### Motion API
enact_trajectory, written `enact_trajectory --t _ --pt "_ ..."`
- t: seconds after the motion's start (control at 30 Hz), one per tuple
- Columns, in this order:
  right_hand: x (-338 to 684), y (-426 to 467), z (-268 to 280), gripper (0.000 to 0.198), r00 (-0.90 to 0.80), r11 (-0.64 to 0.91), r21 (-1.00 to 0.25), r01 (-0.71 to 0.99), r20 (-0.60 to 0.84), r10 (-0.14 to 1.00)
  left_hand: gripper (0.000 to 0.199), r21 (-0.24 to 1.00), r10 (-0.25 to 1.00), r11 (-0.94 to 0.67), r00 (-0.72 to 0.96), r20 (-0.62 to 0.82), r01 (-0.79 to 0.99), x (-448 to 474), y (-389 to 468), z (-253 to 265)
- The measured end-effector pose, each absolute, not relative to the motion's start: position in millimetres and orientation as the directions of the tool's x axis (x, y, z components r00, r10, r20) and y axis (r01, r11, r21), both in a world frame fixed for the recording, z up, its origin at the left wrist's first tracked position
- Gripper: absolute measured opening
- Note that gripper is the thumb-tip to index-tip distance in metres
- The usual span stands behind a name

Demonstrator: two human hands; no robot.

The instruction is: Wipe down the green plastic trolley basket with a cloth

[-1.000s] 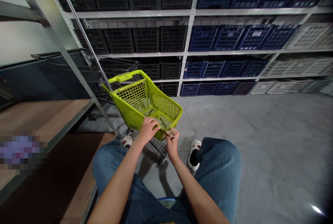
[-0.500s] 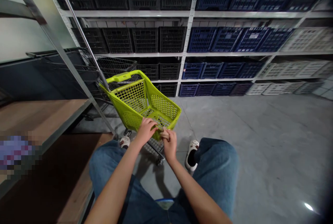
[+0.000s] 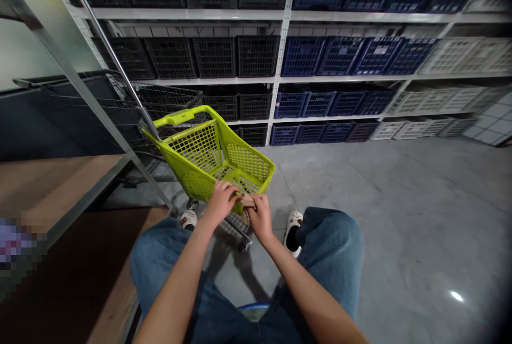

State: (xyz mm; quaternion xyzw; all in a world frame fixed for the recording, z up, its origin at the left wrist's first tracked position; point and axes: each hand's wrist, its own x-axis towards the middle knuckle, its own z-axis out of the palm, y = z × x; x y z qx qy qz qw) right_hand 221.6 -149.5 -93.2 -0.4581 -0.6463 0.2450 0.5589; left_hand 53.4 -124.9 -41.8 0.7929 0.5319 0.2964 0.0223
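Note:
Both my hands are together in front of the near rim of a lime-green shopping cart (image 3: 248, 153). Between them is a small tan, strip-like piece (image 3: 248, 201), too small to name more exactly. My right hand (image 3: 262, 218) is closed on it, and a bit of it hangs below the fingers. My left hand (image 3: 220, 204) has its fingers curled, with the tips pinched at the strip's left end. The cart's basket stands just beyond my fingers, and I cannot tell whether the hands touch its rim.
A wooden shelf (image 3: 60, 178) with a metal frame stands at my left. A metal pole (image 3: 106, 40) rises by the cart's handle. Behind are racks of black crates (image 3: 216, 57), blue crates (image 3: 304, 56) and white crates (image 3: 450, 57). My knees (image 3: 332, 237) flank the hands.
The tan strip shows more plainly between my hands, and my right fingers have shifted on it. The view has turned slightly, so the cart and racks sit a little further left.

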Motion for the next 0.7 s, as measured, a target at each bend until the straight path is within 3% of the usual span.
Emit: enact_trajectory --t 0.1,0.2,0.47,0.6,0.7 --pt "220.3 -151.4 -88.3 0.033 0.074 0.447 -0.839 0.309 0.49 0.868 0.013 0.353 0.855 -0.441 0.267 0.445 0.825 51.9 -126.6 -41.7" --pt "221.5 -154.8 -86.1 0.028 -0.014 0.494 -0.798 0.347 0.522 0.853 0.013 0.352 0.853 -0.45 0.277 0.443 0.821 50.4 -128.8 -40.6" --pt "229.0 -169.5 -85.6 0.043 -0.065 0.535 -0.706 0.465 0.575 0.815 0.014 0.349 0.851 -0.451 0.278 0.446 0.822 55.0 -137.6 -37.9" --pt "236.2 -172.4 -77.2 0.042 0.026 0.537 -0.708 0.458 0.615 0.788 0.014 0.359 0.847 -0.449 0.263 0.462 0.818 59.1 -144.3 -38.5" --pt "239.0 -169.1 -71.5 0.043 -0.1 0.582 -0.664 0.469 0.615 0.782 0.014 0.355 0.848 -0.443 0.257 0.463 0.823 61.4 -147.9 -39.3"
